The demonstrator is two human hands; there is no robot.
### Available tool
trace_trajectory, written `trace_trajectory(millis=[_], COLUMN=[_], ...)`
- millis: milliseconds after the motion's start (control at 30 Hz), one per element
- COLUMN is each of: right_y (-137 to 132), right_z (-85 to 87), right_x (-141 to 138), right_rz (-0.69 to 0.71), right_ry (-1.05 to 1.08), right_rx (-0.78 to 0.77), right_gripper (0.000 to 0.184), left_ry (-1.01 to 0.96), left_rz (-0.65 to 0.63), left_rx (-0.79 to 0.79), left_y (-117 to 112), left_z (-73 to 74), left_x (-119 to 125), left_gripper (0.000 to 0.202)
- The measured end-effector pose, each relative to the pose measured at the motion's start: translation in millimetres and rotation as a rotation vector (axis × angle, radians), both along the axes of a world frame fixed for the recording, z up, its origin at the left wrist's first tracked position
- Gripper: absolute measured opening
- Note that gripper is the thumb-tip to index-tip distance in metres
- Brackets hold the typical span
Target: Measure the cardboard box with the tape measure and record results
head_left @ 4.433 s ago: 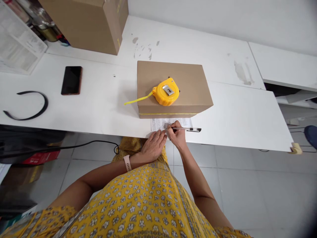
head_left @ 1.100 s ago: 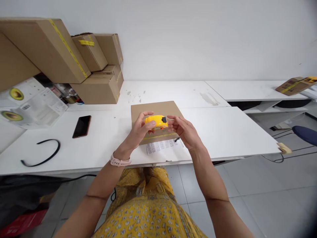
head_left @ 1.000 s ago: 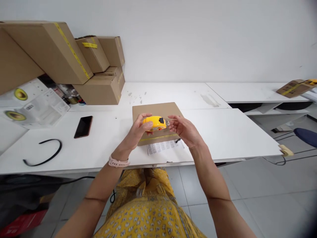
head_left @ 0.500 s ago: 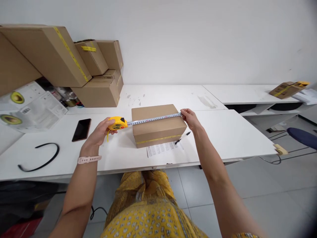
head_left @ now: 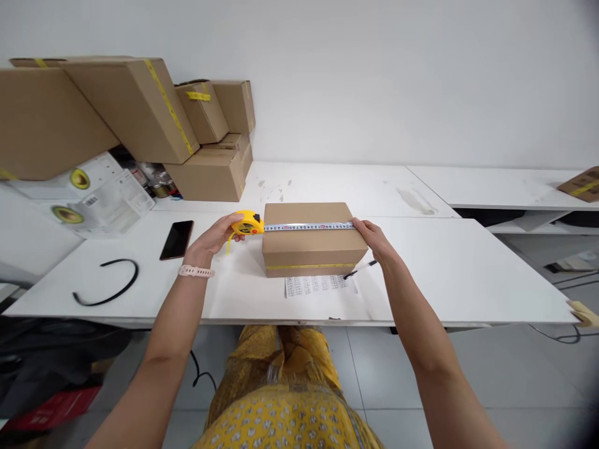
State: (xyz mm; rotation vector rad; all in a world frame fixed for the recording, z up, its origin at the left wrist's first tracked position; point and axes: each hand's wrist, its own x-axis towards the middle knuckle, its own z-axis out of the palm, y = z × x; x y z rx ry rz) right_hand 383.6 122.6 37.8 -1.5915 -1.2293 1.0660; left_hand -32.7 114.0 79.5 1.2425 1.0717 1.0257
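A closed cardboard box [head_left: 313,246] sits on the white table [head_left: 444,268] in front of me. My left hand [head_left: 216,236] grips a yellow tape measure [head_left: 248,223] at the box's left edge. Its white tape blade [head_left: 309,227] is stretched flat across the box top. My right hand [head_left: 372,237] pinches the blade's end at the box's right edge. A printed sheet of paper [head_left: 319,285] lies just in front of the box, and a black pen [head_left: 359,270] rests by my right wrist.
A black phone [head_left: 176,239] and a curved black band [head_left: 105,290] lie on the table to the left. Several cardboard boxes [head_left: 140,112] are stacked at the back left above printed sheets [head_left: 100,202]. Another box [head_left: 580,184] sits far right.
I stopped writing with the pen, picked the tape measure up off the box, and pulled the blade out across the box top. My left hand then drew nearer the box's left edge.
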Motion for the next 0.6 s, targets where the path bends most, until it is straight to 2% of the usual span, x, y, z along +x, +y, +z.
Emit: trace_trajectory(millis=[167,267,333,400,467,533,600], right_y=[-1.3,0.0,1.3,3.2,7.1,14.5,26.2], right_z=[-1.8,0.4,6.3,16.1,27.9,39.1,48.6], right_x=[0.7,-0.1,1.8,5.2,6.2,0.0,-15.8], right_rz=[0.023,-0.037,-0.068,-0.093,-0.135,-0.132,-0.02], right_ry=[-0.047,-0.129,-0.146,-0.083,0.0,0.012,-0.067], right_rx=[0.028,0.086,0.138,0.211,0.318,0.409,0.412], right_gripper=[0.054,0.048,0.047,0.046,0.044,0.042,0.041], left_ry=[0.02,0.063,0.115,0.155,0.135,0.015,-0.19], left_rz=[-0.024,-0.026,-0.035,-0.076,-0.173,-0.339,-0.516], left_rx=[-0.01,0.023,0.079,0.109,0.048,-0.126,-0.356], left_y=[2.1,-3.6,-17.6,-43.5,-79.9,-120.4,-155.4], left_z=[-3.8,5.7,16.4,24.6,24.0,12.9,-4.1], left_x=[-3.1,-2.7,-0.1,8.9,29.4,62.9,105.1], left_gripper=[0.042,0.039,0.038,0.045,0.063,0.071,0.068])
